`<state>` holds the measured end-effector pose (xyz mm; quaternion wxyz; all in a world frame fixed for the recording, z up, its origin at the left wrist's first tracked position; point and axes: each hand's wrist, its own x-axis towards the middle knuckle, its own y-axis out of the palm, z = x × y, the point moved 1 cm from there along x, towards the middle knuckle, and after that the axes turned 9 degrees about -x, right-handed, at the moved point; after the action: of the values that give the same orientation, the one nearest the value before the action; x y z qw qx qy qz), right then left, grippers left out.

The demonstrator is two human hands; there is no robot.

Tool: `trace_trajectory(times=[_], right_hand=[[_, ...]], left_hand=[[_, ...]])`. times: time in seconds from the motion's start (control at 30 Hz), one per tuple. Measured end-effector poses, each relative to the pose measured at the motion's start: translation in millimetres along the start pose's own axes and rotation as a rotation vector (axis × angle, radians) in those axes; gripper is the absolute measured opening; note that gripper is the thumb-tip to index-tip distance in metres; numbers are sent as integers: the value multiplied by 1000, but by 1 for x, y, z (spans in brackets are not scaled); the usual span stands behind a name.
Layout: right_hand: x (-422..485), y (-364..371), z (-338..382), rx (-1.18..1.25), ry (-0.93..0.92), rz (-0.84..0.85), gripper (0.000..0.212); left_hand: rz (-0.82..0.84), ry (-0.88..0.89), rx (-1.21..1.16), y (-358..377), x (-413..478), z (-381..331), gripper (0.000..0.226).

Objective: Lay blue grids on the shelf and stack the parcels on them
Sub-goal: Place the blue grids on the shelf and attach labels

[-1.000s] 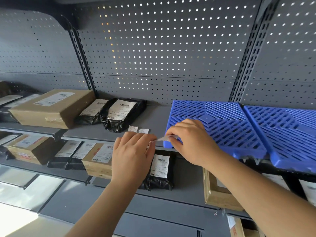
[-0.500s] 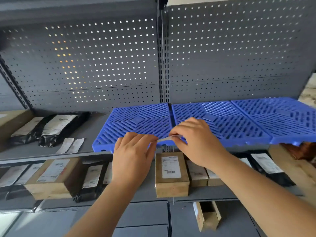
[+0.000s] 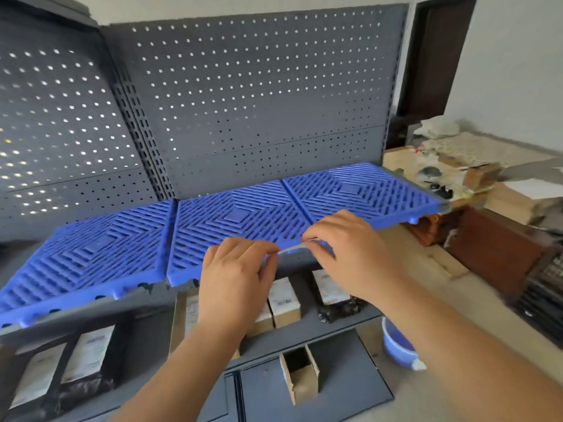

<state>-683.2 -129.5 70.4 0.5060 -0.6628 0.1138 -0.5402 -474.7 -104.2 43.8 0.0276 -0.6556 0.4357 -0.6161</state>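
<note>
Left hand (image 3: pixel 234 278) and right hand (image 3: pixel 344 248) each pinch one end of a thin pale strip (image 3: pixel 292 248). Parcels (image 3: pixel 285 303) sit on the lower tier (image 3: pixel 304 336). Three blue grids (image 3: pixel 237 220) lie side by side on the shelf (image 3: pixel 91 315), against the pegboard (image 3: pixel 259 102).

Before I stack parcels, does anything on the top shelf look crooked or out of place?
The left grid sits apart from the middle grid, a dark gap between them, while the right grid butts close. All three seem to overhang the shelf at its front edge.
</note>
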Motion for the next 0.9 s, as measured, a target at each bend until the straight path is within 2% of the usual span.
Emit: trace_trajectory(times=[0.23,0.4,0.57,0.77,0.9], right_hand=[[-6,-10,-72,-86,99,-11,7],[-1,-6,-116,-111,135,-11,6],[-1,-1,-159,-159,151,-12,7],[-2,14,-210,-190,88,-30,10],[1,24,-239,-180,11,-49,10]], left_hand=[[72,83,-99,67,40,-26,21],[77,144,-141,106,68,-33,10],[125,224,-153,144,88,-39,10],[164,208,-121,183,101,-50,10],[202,88,-91,201,106,-62,16]])
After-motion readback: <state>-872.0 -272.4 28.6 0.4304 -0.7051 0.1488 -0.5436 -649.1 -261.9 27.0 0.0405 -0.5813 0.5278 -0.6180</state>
